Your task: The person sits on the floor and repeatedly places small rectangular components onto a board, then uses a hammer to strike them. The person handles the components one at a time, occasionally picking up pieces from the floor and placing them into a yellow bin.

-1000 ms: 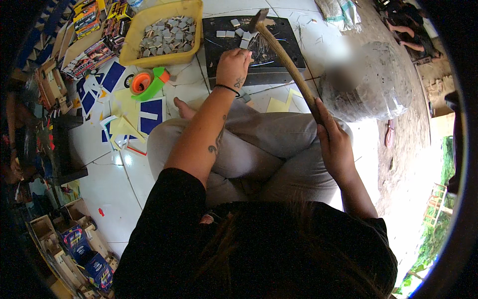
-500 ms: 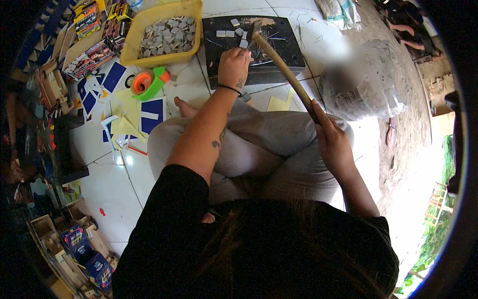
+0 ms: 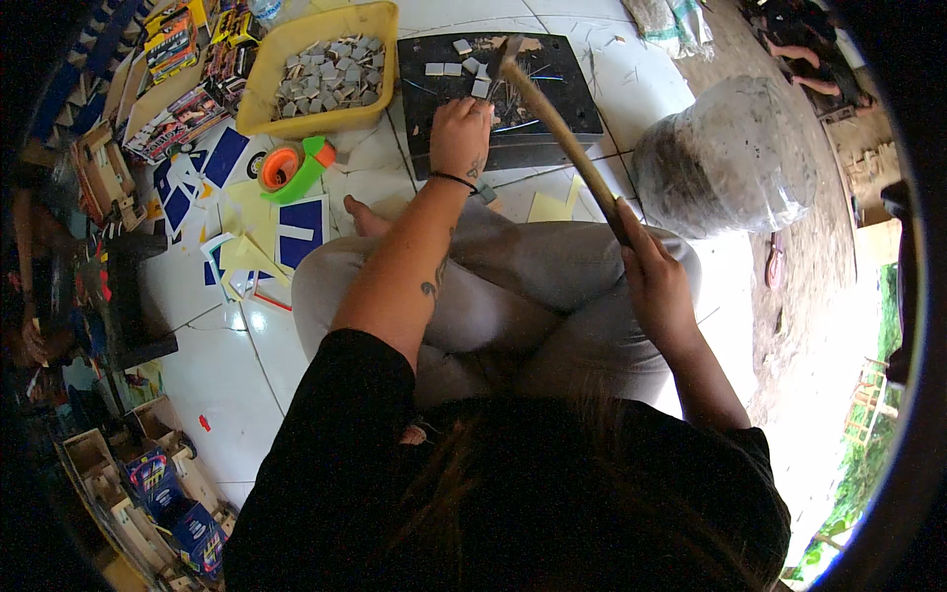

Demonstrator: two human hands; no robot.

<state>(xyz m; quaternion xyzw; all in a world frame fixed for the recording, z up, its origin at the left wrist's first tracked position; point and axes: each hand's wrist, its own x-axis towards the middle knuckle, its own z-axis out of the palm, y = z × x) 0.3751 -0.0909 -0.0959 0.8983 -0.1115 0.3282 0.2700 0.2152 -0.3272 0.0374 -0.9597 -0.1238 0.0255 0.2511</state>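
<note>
My right hand [image 3: 654, 286] grips the lower end of a long wooden-handled hammer [image 3: 564, 136]. Its head is over the far part of a low black block [image 3: 449, 123]. On the block's near part rests my left hand [image 3: 462, 143], fingers bent and drawn together close to the hammer head. Whatever those fingertips hold is hidden or too small to make out. Several small grey square pieces [image 3: 443, 69] lie on the block just beyond my left hand, and thin nails or wires [image 3: 541, 77] are scattered to the right of them.
A yellow tub [image 3: 258, 104] of grey squares stands left of the block. Nearby are a green-and-orange tape dispenser [image 3: 314, 170] and paper scraps [image 3: 247, 259]. A plastic-wrapped bundle [image 3: 725, 163] sits at the right. Wooden trays [image 3: 109, 483] are at the lower left.
Very little differs: the hammer head has shifted slightly over the block. Both hands keep nearly the same place and hold.
</note>
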